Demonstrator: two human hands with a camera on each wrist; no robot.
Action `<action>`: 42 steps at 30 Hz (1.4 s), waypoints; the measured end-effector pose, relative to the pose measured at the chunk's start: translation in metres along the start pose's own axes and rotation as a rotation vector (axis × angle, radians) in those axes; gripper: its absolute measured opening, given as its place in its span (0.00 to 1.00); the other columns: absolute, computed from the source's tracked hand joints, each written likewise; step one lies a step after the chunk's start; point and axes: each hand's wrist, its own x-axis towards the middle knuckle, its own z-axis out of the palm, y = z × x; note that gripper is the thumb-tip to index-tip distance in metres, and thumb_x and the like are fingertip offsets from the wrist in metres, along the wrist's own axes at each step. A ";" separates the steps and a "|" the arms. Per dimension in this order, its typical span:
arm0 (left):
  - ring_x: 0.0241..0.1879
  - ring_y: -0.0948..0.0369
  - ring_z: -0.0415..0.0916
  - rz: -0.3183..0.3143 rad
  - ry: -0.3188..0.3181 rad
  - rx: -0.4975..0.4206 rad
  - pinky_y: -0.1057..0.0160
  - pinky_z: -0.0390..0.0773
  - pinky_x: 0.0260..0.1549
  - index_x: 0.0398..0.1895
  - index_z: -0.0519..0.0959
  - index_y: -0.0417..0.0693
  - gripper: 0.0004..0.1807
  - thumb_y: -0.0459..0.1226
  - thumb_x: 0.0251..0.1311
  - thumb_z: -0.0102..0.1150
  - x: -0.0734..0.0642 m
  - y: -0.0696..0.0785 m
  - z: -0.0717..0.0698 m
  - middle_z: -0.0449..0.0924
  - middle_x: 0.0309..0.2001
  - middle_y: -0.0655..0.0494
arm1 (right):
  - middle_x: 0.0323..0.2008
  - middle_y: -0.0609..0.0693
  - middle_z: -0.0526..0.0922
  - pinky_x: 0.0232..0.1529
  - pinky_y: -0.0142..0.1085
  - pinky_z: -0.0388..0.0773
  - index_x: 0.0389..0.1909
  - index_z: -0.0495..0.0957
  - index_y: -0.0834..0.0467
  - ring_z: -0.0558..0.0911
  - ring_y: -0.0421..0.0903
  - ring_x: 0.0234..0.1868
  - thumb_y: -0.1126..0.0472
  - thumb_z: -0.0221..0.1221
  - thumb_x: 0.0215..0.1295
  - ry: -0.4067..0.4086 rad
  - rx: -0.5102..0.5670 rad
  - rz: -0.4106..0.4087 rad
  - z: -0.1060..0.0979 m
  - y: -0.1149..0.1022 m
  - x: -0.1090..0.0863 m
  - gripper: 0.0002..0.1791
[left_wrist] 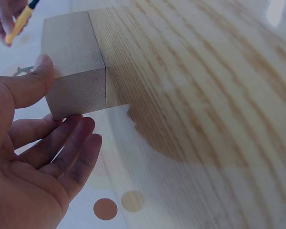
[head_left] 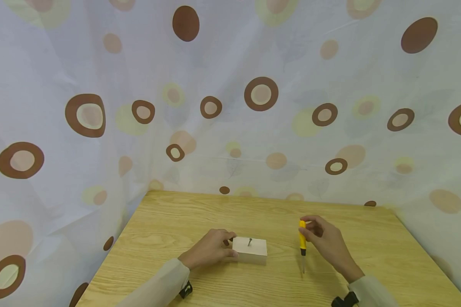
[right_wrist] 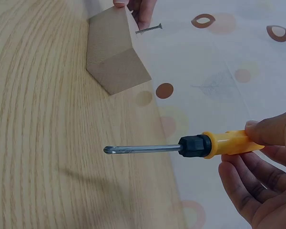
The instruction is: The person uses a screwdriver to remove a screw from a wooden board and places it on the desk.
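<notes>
A pale wooden block [head_left: 251,258] lies on the table, with a screw [head_left: 249,242] standing up, slightly tilted, from its top face. My left hand [head_left: 211,248] holds the block by its left end, thumb [left_wrist: 46,67] on the near side and fingers behind. To the right of the block, my right hand [head_left: 328,244] pinches a screwdriver [head_left: 303,238] by its yellow handle. Its metal shaft [right_wrist: 145,149] points down toward the tabletop, apart from block and screw. In the right wrist view the black collar [right_wrist: 194,146] joins handle and shaft.
The wood-grain table [head_left: 169,217] runs back to a white curtain [head_left: 230,55] with brown and beige circles, which also hangs along the left and right sides. Black straps [head_left: 186,290] sit around both wrists, over pale sleeves [head_left: 157,283].
</notes>
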 end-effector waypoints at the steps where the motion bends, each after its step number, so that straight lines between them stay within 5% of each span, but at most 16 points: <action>1: 0.46 0.63 0.82 0.001 -0.001 0.000 0.69 0.81 0.44 0.65 0.79 0.42 0.32 0.50 0.63 0.69 0.000 0.000 0.000 0.82 0.58 0.51 | 0.41 0.51 0.85 0.37 0.34 0.85 0.59 0.79 0.56 0.85 0.43 0.37 0.53 0.65 0.72 -0.004 -0.004 0.012 0.000 0.002 -0.001 0.19; 18: 0.45 0.65 0.82 0.016 -0.002 0.010 0.70 0.81 0.43 0.64 0.79 0.42 0.32 0.52 0.62 0.69 0.002 -0.005 0.002 0.82 0.57 0.52 | 0.42 0.53 0.85 0.37 0.40 0.85 0.61 0.78 0.61 0.84 0.43 0.34 0.54 0.65 0.72 -0.061 -0.044 0.147 0.005 0.021 -0.007 0.22; 42: 0.45 0.64 0.83 0.012 -0.007 0.047 0.69 0.81 0.44 0.62 0.81 0.45 0.30 0.52 0.61 0.70 0.002 -0.001 -0.002 0.84 0.55 0.55 | 0.36 0.51 0.84 0.30 0.34 0.83 0.56 0.80 0.66 0.84 0.44 0.33 0.59 0.67 0.70 -0.114 -0.122 0.189 0.018 0.038 -0.005 0.20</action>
